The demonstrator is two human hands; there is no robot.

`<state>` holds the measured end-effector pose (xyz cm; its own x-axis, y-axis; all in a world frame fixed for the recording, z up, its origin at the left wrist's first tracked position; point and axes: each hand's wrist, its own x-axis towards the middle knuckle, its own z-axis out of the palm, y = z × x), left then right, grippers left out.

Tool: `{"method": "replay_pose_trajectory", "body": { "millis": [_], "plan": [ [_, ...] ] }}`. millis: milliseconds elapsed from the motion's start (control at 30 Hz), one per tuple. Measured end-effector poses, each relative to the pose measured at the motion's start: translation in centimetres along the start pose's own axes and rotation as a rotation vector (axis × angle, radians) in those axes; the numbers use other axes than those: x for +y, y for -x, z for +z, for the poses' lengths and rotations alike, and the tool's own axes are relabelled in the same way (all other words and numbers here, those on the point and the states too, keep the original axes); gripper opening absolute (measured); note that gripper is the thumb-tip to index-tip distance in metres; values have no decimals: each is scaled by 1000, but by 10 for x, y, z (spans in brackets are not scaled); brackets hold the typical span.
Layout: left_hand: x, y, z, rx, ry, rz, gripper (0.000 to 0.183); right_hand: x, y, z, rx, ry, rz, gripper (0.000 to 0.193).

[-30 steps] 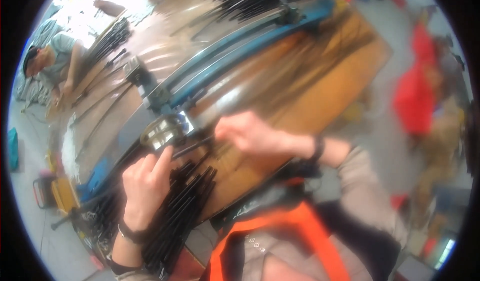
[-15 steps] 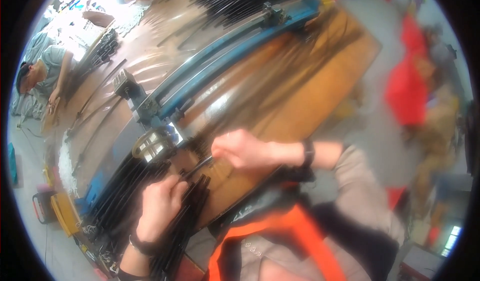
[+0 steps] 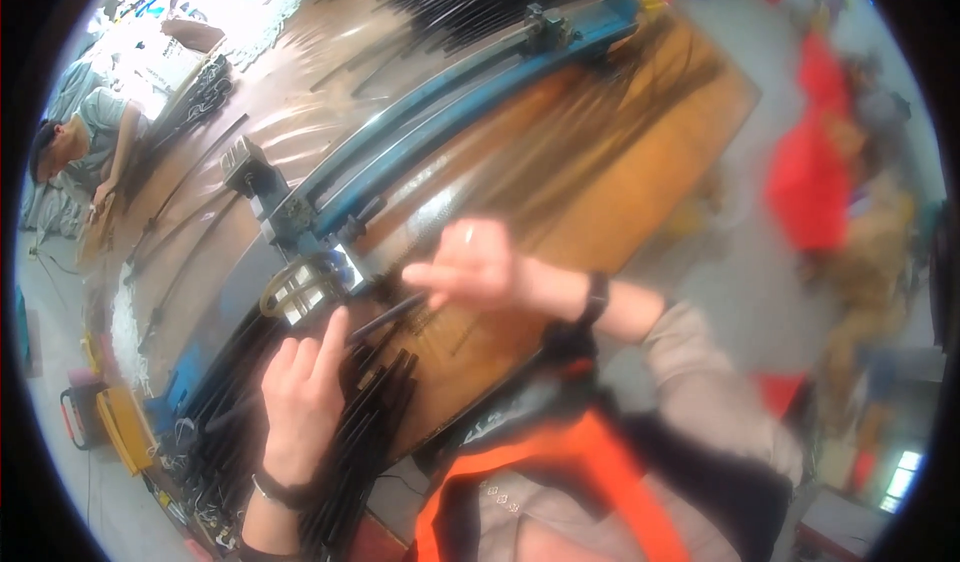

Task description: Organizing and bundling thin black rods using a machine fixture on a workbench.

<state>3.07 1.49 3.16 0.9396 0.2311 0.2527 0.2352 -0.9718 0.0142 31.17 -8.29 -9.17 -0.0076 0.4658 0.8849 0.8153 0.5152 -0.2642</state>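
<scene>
A slim black rod [image 3: 388, 319] slants between my hands, smeared by motion. My left hand [image 3: 302, 392] is closed around its lower part, with the index finger stretched out toward the metal fixture. Beyond that hand the rod seems to come out again on the left. My right hand [image 3: 472, 267] is closed at the rod's upper end, knuckles up, one finger pointing left. Its grip is partly hidden underneath. Just past my hands stands a metal fixture [image 3: 305, 287] with a looped yellowish part. Below and beside my left hand lie many black rods [image 3: 375, 402].
A blue rail frame [image 3: 440, 112] runs from the fixture to the far right along the wooden table [image 3: 620, 182]. More black rods [image 3: 470, 2] lie at the back. Another person [image 3: 90, 142] works at the left edge. A yellow box [image 3: 125, 430] stands at lower left.
My right hand has moved up and slightly left, its finger now pointing out. My left index finger has straightened upward. The rod has shifted a little upward with them.
</scene>
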Motion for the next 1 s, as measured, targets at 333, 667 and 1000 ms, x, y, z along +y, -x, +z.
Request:
{"method": "replay_pose_trajectory", "body": {
  "millis": [333, 667, 1000],
  "plan": [
    [-39, -3, -27, 145, -113, -55, 41, 23, -38, 14, 130, 291, -158, 26],
    [-110, 35, -122, 461, -284, -451, 25, 62, -98, 65, -271, -237, 516, 21],
    [-122, 117, -98, 379, -143, -688, 27, 45, -151, 179, -363, -364, 116, 21]
  ]
}}
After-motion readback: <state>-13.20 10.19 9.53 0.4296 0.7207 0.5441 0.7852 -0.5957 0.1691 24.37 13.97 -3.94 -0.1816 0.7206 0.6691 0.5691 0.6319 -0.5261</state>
